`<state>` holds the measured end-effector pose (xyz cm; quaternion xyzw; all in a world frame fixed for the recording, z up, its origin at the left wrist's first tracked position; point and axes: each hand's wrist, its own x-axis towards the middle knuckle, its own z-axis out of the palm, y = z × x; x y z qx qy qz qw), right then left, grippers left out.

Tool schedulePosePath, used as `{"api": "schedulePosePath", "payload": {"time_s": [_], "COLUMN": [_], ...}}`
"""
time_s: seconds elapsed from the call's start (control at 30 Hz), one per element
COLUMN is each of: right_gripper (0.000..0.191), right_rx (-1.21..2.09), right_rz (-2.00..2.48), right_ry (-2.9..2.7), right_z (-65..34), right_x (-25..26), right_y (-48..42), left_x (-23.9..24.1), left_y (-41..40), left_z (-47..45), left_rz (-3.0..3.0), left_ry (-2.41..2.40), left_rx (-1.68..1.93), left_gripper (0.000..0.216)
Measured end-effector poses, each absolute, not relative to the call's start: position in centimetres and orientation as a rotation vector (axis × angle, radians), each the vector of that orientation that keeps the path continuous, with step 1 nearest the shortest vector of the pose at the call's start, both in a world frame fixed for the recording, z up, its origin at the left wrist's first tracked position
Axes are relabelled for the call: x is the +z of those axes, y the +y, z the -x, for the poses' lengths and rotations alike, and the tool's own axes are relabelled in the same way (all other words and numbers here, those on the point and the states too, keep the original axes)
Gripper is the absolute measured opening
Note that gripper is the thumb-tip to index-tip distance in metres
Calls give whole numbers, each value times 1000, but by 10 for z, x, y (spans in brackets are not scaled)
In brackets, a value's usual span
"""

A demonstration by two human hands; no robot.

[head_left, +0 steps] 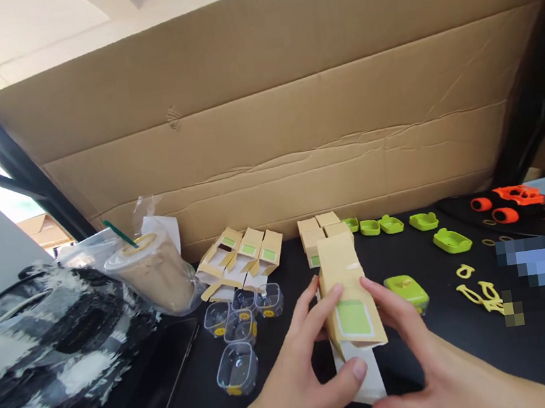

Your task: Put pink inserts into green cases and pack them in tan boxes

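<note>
Between my two hands is a small tan cardboard box (338, 262) with a green label and unfolded end flaps, one showing its white inside. My left hand (309, 366) grips its left side, fingers along the edge and thumb near the white flap. My right hand (415, 352) holds the right side, forefinger at the upper edge and thumb low by the flap. Just beyond my right hand sits a clear container with a green lid (407, 292). Several clear plastic cups (237, 369) with yellow stickers stand left of my left hand.
Flattened boxes (248, 250) lie behind the cups, and upright boxes (311, 239) stand at the back. Green lids (452, 240), yellow plastic pieces (483, 297) and an orange toy car (517, 196) are on the right. At left are a bagged drink (156, 273), a phone (149, 387) and fabric (63, 365).
</note>
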<state>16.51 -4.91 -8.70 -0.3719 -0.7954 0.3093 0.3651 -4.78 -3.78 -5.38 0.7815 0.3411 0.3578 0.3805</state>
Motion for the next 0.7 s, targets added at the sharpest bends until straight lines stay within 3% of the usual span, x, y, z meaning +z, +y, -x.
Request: {"api": "schedulePosePath", "payload": {"time_s": [0.17,0.43,0.7], "right_gripper": [135,132,117], "right_rx": [572,504,163], "right_rz": [905,1017,863], "right_ry": [-2208,-2308,-2366], "right_z": [-170,-175,-180], "right_x": [-91,-87,-74], "right_y": [-48,-40,-39], "left_x": [-70,-63,-56], "left_y": [-44,-48,-44], "left_z": [42,38,37], "left_rz": [-1523,-1354,-1258], "left_ry": [795,763,817], "left_rx": [1023,1134,1196], "left_gripper": [38,32,34]}}
